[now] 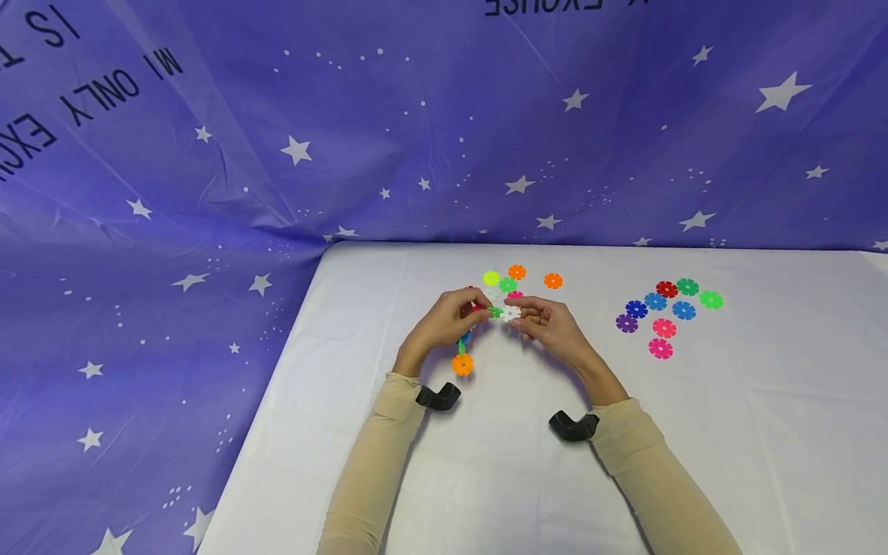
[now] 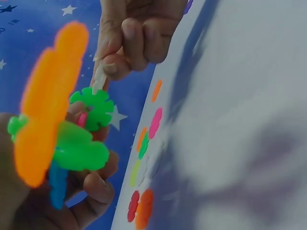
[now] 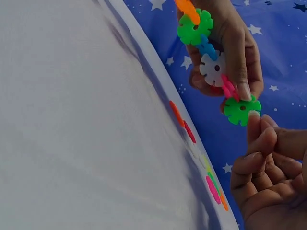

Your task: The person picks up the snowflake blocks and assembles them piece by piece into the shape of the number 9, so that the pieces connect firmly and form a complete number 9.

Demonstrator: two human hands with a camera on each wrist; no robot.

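My left hand (image 1: pixel 447 317) grips a chain of slotted plastic snowflake discs. In the right wrist view the chain runs from an orange disc (image 3: pixel 188 10) through green, blue, white and pink ones to a green end disc (image 3: pixel 237 113), held near the left thumb and fingers. The orange disc (image 1: pixel 462 364) hangs below the left hand in the head view. My right hand (image 1: pixel 551 324) pinches a white disc (image 1: pixel 511 313) between thumb and fingertip. That white disc (image 2: pixel 99 79) stands edge-on against the rim of the green end disc (image 2: pixel 98 109), at its slots.
Loose discs in orange (image 1: pixel 553 281), yellow (image 1: pixel 491 278), green and pink lie on the white table beyond the hands. To the right is a second group with blue (image 1: pixel 684 311), purple (image 1: pixel 627 323), red, green and pink discs. A purple starry cloth hangs behind the table.
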